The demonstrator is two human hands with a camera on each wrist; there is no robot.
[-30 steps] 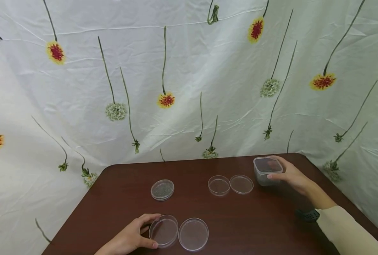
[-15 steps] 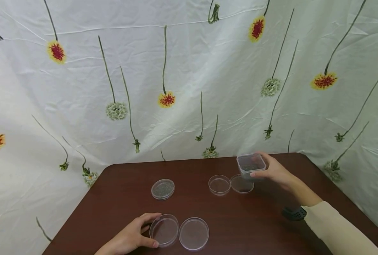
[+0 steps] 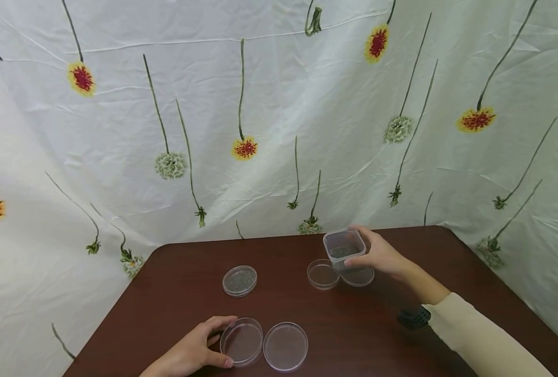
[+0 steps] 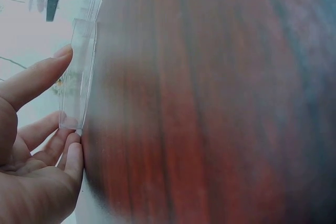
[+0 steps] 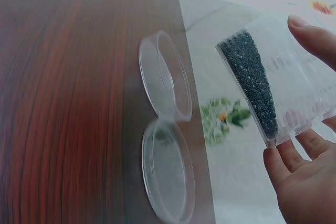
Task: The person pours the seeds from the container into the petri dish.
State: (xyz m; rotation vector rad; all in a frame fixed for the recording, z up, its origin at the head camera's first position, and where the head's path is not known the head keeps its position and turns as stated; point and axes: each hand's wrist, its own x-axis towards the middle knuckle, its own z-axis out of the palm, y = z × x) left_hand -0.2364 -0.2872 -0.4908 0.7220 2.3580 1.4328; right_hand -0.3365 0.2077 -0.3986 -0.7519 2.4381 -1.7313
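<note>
My left hand [image 3: 191,348] grips a clear petri dish [image 3: 242,363] at the table's near side, thumb at its front edge and fingertips behind. In the left wrist view this dish [image 4: 77,85] stands between thumb and fingers, on the table. My right hand [image 3: 380,255] holds a clear square plastic tub [image 3: 326,245] by its sides, raised above two petri dishes at the back. Small dark grains [image 5: 249,80] cover the tub's bottom, seen through its wall in the right wrist view. The tub partly covers the right-hand back dish [image 3: 360,278]; the left-hand one [image 3: 323,286] shows beside it.
Another round clear dish [image 3: 286,358] lies against the gripped one, on its right. A dish with greyish contents [image 3: 240,280] stands at back left. The brown table [image 3: 354,335] ends at a flower-printed cloth [image 3: 279,104] hanging behind it.
My right hand has carried the tub leftward from the table's back right to above the back pair of dishes. My left hand stays on its dish.
</note>
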